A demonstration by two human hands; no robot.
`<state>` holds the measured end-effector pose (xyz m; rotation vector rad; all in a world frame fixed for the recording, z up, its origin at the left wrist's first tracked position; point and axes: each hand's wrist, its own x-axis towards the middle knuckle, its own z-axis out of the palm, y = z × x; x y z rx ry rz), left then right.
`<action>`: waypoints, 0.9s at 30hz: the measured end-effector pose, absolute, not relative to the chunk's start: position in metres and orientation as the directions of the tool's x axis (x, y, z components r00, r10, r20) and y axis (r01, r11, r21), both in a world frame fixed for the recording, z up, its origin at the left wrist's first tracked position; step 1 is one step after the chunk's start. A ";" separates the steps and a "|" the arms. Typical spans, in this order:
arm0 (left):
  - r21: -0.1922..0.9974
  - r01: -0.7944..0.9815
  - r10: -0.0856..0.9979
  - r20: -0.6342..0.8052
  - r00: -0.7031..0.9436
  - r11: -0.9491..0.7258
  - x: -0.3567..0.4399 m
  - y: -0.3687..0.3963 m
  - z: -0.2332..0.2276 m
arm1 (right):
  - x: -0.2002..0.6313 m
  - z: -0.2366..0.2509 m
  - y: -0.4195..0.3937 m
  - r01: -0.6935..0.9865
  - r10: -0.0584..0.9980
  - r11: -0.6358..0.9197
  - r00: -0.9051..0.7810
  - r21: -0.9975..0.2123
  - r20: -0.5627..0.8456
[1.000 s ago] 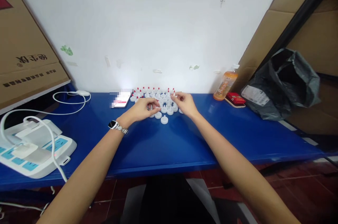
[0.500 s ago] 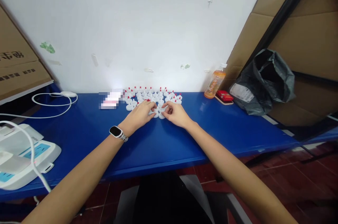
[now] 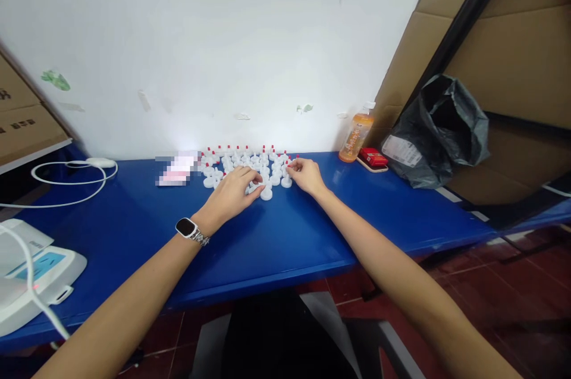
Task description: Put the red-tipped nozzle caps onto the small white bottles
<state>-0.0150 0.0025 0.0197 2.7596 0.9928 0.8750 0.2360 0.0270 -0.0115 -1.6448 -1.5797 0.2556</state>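
Hands have drawn apart a little since half a second ago, when both met over one cap at the near edge of the cluster of small white caps (image 3: 250,166): now the left hand (image 3: 234,191) lies lower and nearer, its fingers curled loosely down over the front caps and touching a lone white cap (image 3: 266,193) that sits just clear of the rest on the blue table (image 3: 285,236), while the right hand (image 3: 306,175) has moved out to the cluster's right edge, where thumb and forefinger are pinched at a red-tipped cap (image 3: 286,181); whether that cap is lifted or only touched is too small to tell. The view has also swung rightwards, so the white power strip (image 3: 31,272) and its cable (image 3: 66,179) sit further to the left. Judging from this, the joint handling of one piece looks finished and each hand is on a separate cap, the work proceeding cap by cap through the group near the wall. A watch (image 3: 186,228) sits on the left wrist; an orange bottle (image 3: 355,138), a red box (image 3: 372,157) and a black bag (image 3: 439,129) stand well off to the right
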 end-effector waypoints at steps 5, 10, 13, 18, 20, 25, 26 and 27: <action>0.347 0.501 0.601 0.577 0.553 -0.793 -0.013 0.001 0.018 | 0.214 0.012 0.007 0.704 0.755 0.404 0.103 -0.584 0.647; 0.446 0.463 0.634 0.641 0.432 -0.766 -0.016 0.003 0.018 | 0.172 0.024 -0.010 0.451 0.801 0.578 -0.159 -0.680 0.577; 0.494 0.453 0.665 0.624 0.410 -0.742 -0.021 0.005 0.019 | 0.153 0.019 -0.009 0.309 0.838 0.546 -0.187 -0.779 0.513; 0.532 0.391 0.658 0.552 0.512 -0.751 -0.024 0.000 0.021 | 0.141 0.008 -0.006 0.005 0.913 0.366 -0.197 -0.930 0.358; 0.461 0.395 0.607 0.566 0.558 -0.794 -0.021 -0.003 0.022 | 0.139 0.007 -0.010 -0.057 0.921 0.331 -0.198 -0.942 0.336; 0.563 0.341 0.657 0.621 0.426 -0.753 -0.013 0.001 0.019 | 0.141 0.013 -0.026 0.280 0.830 0.558 -0.167 -0.781 0.533; 0.641 0.308 0.710 0.614 0.343 -0.703 -0.014 0.005 0.020 | 0.144 0.015 -0.028 0.386 0.791 0.601 -0.163 -0.700 0.589; 0.713 0.268 0.761 0.602 0.241 -0.648 -0.017 0.010 0.020 | 0.147 0.016 -0.029 0.474 0.755 0.624 -0.157 -0.622 0.637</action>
